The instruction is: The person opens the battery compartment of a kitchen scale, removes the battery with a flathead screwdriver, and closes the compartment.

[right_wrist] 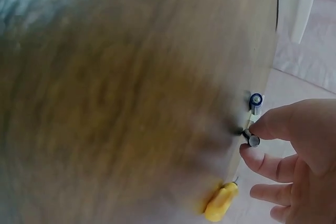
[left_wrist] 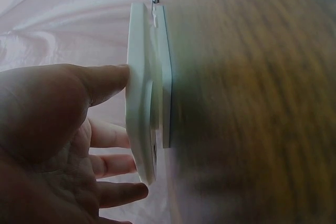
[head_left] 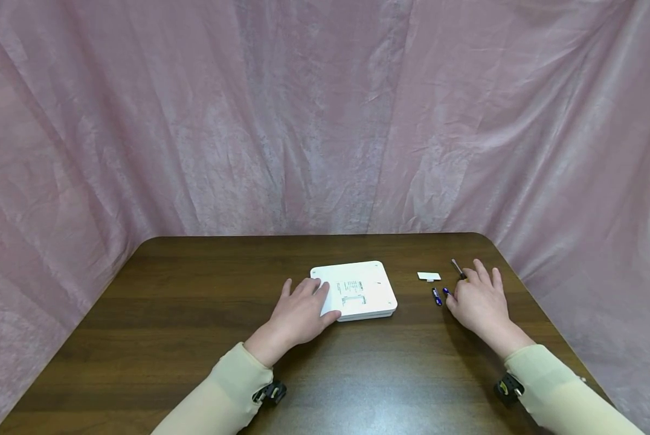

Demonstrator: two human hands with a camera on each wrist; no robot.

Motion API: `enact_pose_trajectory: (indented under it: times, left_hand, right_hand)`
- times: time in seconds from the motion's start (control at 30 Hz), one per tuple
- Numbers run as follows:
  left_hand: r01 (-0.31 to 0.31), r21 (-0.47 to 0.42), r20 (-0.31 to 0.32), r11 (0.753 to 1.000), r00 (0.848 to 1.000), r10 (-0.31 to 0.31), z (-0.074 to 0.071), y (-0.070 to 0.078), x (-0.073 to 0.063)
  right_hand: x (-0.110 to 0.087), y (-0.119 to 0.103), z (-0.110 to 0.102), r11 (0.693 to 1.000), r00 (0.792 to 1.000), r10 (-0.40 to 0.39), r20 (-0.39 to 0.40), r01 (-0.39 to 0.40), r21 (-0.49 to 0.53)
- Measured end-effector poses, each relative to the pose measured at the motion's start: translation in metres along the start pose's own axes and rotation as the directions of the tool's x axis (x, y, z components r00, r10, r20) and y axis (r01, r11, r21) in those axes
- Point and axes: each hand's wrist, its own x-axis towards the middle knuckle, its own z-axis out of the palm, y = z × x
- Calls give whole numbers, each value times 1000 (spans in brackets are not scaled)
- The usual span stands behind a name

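Observation:
A flat white device [head_left: 371, 284] with a printed label and a recessed compartment [head_left: 353, 300] lies on the table in the head view. My left hand [head_left: 301, 311] rests on its left end, thumb at the near edge and fingers spread fairly straight. Farther right, my right hand [head_left: 478, 302] pinches a blue battery [right_wrist: 252, 138] between thumb and index finger, close to the tabletop. A second blue battery [head_left: 437, 296] lies just left of that hand. Beyond the batteries is a small white cover [head_left: 429, 276] with a tab.
A screwdriver [head_left: 456, 267] lies beside the right hand, its yellow handle [right_wrist: 221, 201] visible in the right wrist view. The brown wooden table [head_left: 194, 302] has its right edge near that hand. A pink curtain [head_left: 314, 121] hangs behind.

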Motion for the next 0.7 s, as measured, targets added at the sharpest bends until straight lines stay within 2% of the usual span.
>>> enact_pose_trajectory:
  times: [0.7]
  left_hand:
    - [8, -2, 14, 1000, 1000, -8, -2, 4, 1]
  right_hand:
    - [0, 0, -2, 1000, 998, 3, 59, -3, 3]
